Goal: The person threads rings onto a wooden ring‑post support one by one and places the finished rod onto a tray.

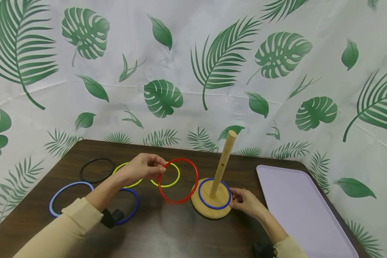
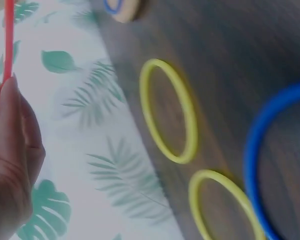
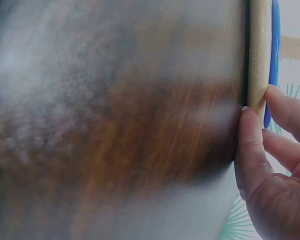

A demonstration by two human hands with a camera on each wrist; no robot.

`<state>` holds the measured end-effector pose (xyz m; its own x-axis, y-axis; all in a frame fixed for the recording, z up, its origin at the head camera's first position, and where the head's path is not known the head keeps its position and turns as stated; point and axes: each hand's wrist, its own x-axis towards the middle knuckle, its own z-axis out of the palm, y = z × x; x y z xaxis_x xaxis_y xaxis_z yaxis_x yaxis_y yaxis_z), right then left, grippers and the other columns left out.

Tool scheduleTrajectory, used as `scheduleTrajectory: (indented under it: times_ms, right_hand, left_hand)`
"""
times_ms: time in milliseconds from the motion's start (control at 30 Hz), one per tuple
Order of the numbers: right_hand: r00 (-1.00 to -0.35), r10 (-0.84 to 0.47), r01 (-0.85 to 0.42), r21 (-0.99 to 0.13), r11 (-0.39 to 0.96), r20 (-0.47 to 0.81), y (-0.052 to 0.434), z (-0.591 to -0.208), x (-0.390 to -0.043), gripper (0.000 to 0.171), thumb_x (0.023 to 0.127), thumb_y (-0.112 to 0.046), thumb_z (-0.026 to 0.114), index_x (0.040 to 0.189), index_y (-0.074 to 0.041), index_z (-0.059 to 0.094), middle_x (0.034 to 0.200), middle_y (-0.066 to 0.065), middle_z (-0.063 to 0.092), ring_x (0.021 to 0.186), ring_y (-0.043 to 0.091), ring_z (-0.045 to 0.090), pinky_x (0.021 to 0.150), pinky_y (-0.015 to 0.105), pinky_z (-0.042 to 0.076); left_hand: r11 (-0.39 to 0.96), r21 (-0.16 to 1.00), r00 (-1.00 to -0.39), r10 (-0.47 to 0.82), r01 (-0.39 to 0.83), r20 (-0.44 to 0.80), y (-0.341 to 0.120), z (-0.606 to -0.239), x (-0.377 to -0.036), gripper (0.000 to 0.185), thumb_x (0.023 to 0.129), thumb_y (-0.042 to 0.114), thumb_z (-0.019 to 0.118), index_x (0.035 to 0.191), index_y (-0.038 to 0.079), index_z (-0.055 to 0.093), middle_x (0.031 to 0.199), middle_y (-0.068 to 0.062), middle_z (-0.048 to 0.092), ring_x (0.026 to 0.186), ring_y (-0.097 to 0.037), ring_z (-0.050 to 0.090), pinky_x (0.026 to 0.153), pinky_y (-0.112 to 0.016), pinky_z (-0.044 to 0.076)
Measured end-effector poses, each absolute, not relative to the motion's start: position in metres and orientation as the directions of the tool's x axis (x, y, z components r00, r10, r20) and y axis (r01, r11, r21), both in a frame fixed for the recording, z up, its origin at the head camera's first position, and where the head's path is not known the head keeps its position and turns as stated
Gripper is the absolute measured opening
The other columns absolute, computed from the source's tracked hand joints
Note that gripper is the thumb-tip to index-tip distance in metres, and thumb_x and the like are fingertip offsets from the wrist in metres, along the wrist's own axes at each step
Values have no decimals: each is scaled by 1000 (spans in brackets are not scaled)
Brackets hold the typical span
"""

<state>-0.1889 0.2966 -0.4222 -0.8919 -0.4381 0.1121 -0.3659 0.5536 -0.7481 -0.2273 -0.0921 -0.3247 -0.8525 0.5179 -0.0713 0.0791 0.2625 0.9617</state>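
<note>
My left hand (image 1: 145, 167) pinches a red ring (image 1: 177, 202) between thumb and fingers at its left side. The ring is held up, tilted, left of a wooden stand with a round base (image 1: 213, 215) and an upright peg (image 1: 224, 161). Around the peg, a blue ring (image 1: 213, 207) lies on the base. At the base's right edge is my right hand (image 1: 246, 203). Seen from the right wrist, its thumb and fingers grip the rim of the base, one fingertip against the blue ring there.
On the brown table's left lie a black ring (image 1: 98, 159), a light blue ring (image 1: 52, 204), a dark blue ring (image 1: 137, 203) and two yellow rings (image 1: 179, 175), partly behind the left arm. A lilac tray (image 1: 303, 204) lies at right. A leaf-patterned cloth (image 1: 180, 71) hangs behind.
</note>
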Motion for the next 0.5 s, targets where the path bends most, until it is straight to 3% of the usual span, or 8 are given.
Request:
scheduleTrajectory:
  times_ms: [133,300,500]
  right_hand:
    - [-862,-474,-433,-745,507,179,303,-431,-193,50,84,-18,69,119,15,54,86,4,65,75,2,56,63,19,49]
    - [-904,-418,-330,-762,558,86,295,-421,-188,52,81,-13,70,119,18,52,89,11,65,77,4,56,67,20,50]
    - [-918,-395,-287,-744,603,34,293,-417,-187,51,81,-5,69,121,19,50,92,14,65,78,4,56,68,20,50]
  left_hand:
    - [193,980,-869,492,48,-54,-82,-311,-227,29,90,11,62,113,-6,56,90,-7,61,81,-14,64,78,-33,57]
    - [124,992,-888,458,16,-43,-69,-294,-224,32,90,12,64,116,-3,56,95,-8,61,87,-16,64,81,-33,56]
    - [40,999,-894,448,21,1,-54,-277,-219,31,91,12,62,117,-3,55,91,-2,61,80,-12,63,75,-26,56]
